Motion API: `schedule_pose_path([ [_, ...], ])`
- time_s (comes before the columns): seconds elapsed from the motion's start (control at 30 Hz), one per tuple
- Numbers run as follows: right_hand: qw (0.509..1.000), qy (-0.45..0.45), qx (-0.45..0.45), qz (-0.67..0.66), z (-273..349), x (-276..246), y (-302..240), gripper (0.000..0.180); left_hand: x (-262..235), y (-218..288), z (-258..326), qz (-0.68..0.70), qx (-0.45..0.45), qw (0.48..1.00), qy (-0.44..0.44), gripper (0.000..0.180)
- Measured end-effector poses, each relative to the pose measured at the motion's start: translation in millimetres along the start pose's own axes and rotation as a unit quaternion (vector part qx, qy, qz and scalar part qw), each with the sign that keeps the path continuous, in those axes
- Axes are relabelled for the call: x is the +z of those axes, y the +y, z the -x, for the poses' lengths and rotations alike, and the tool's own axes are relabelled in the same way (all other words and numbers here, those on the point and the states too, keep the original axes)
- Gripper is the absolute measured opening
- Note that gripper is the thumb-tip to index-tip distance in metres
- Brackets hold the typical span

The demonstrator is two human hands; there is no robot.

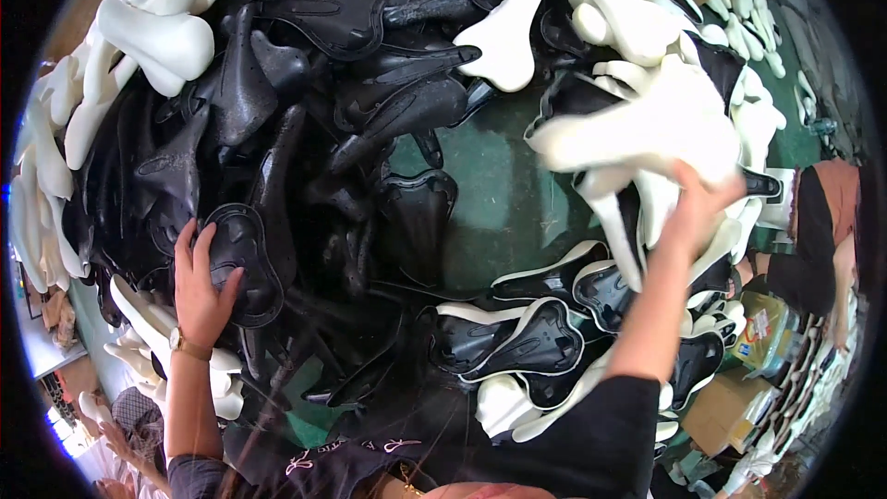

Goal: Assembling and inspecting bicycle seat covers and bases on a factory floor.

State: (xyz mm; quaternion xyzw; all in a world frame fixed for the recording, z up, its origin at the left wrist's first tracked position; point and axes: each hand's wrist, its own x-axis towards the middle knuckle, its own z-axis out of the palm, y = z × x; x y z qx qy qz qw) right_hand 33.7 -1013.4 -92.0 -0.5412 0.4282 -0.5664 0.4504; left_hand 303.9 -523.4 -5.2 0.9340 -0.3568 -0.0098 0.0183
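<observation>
Black bicycle saddle shells (337,9) and white saddle-shaped foam pads lie heaped before me. On the left, my left hand (201,277) rests at the rim of a black saddle shell (248,263) lying underside up. Its fingers are stretched and its thumb, set apart, lies over the shell. On the right, my right hand (698,203) grips a white saddle pad (637,134), smeared by motion above the pile. Part of its grip is hidden behind the pad. Several white-edged saddles (527,342) lie underside up near me.
White pads (162,42) rim the heap at the far left. Green surface (504,194) shows in the middle. Cardboard boxes (730,411) stand at the lower right. Another person (827,212) is at the right edge, and other people's hands (120,439) show at the lower left.
</observation>
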Motion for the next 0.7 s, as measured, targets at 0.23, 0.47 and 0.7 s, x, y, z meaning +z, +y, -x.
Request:
schedule_pose_path([
  [0.23,0.826,0.143,-0.199,0.508,-124,-229,-37,0.077,31,-5,-16,0.039,0.021,0.998,0.035,0.075],
  [0.47,0.847,-0.308,-0.291,0.321,-39,80,24,0.029,32,-5,-19,0.027,-0.017,0.999,-0.009,0.079],
  [0.7,0.671,-0.579,0.036,0.462,-39,166,167,0.057,41,-17,-24,0.036,-0.019,0.998,-0.037,0.086],
])
